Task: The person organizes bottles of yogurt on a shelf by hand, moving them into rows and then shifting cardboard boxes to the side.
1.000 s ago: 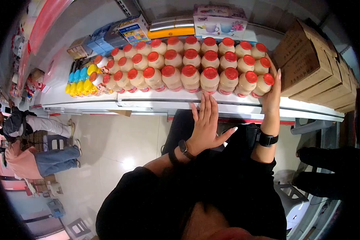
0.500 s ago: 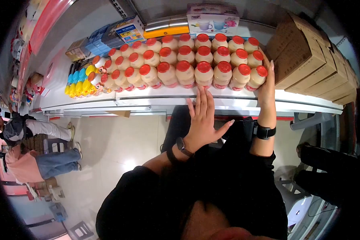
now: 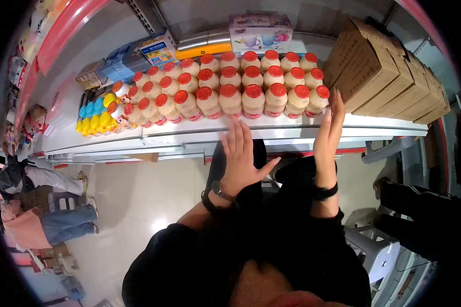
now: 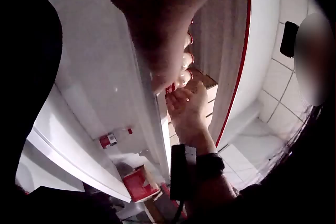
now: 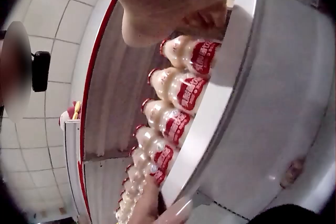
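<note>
Left hand, fingers straight and thumb spread, points to twelve o'clock at red-capped bottles standing in rows on the shelf. My right hand, fingers straight, stands at the rows' three-o'clock end; I see little room there before the brown boxes. Whether either touches, I can't tell.

The head view is bright, with white glare on the floor and slight blur on the hands, while the wrist views look dimmer and grainier, the left one deep in shadow, and wide-angle distortion bows the shelf inside dark, rounded borders.
</note>
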`<act>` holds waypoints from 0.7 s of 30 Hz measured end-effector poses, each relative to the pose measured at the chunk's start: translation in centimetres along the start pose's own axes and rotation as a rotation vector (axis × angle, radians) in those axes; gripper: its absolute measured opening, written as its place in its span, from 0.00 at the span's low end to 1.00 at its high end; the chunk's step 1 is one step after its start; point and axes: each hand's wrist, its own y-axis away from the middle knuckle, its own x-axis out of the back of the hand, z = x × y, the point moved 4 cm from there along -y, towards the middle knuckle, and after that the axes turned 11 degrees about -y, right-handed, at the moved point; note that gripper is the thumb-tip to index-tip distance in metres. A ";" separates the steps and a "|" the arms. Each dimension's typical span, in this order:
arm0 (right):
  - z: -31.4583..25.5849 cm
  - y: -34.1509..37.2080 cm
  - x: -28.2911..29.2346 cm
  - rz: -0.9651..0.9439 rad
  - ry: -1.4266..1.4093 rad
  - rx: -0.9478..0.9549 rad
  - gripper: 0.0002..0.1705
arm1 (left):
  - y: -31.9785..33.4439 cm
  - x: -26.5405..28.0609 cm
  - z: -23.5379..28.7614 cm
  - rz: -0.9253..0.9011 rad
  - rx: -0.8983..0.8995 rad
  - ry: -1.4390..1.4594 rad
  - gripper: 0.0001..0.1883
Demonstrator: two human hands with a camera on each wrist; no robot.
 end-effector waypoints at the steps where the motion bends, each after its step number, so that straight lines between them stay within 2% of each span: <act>1: -0.3 1.1 0.1 0.009 0.015 -0.008 0.30 | 0.1 -0.2 -0.1 -0.012 0.007 -0.008 0.63; 2: -0.6 2.1 0.3 -0.037 0.076 0.018 0.30 | 0.0 -0.2 -0.1 -0.009 0.014 -0.013 0.63; 5: -1.4 4.6 1.0 -0.012 0.203 0.061 0.31 | 0.1 -0.6 0.0 -0.005 0.032 -0.028 0.63; 6: -2.2 5.0 1.1 0.136 0.217 0.149 0.27 | 0.1 -0.9 -0.2 0.000 0.033 -0.032 0.63; 9: -3.5 5.5 1.6 -0.046 0.470 0.227 0.11 | 0.2 -1.0 -0.4 0.003 0.039 -0.036 0.61; 10: -4.6 4.3 0.5 -0.012 0.444 0.328 0.07 | 0.2 -1.0 -0.3 0.002 0.041 -0.035 0.61; 13: -3.5 3.3 -0.7 -0.236 0.389 0.142 0.14 | 0.1 -0.9 -0.3 0.022 0.038 -0.008 0.60; 14: -3.8 2.6 -1.6 -0.257 0.366 0.185 0.18 | 0.1 -1.0 -0.4 0.030 0.028 -0.018 0.59; 17: -2.7 2.0 -3.1 -0.377 0.431 0.094 0.17 | 0.2 -1.3 -0.6 0.045 0.002 -0.049 0.58; 21: -1.6 2.0 -3.4 -0.342 0.453 0.022 0.15 | 0.6 -2.4 -1.1 0.034 -0.025 -0.109 0.55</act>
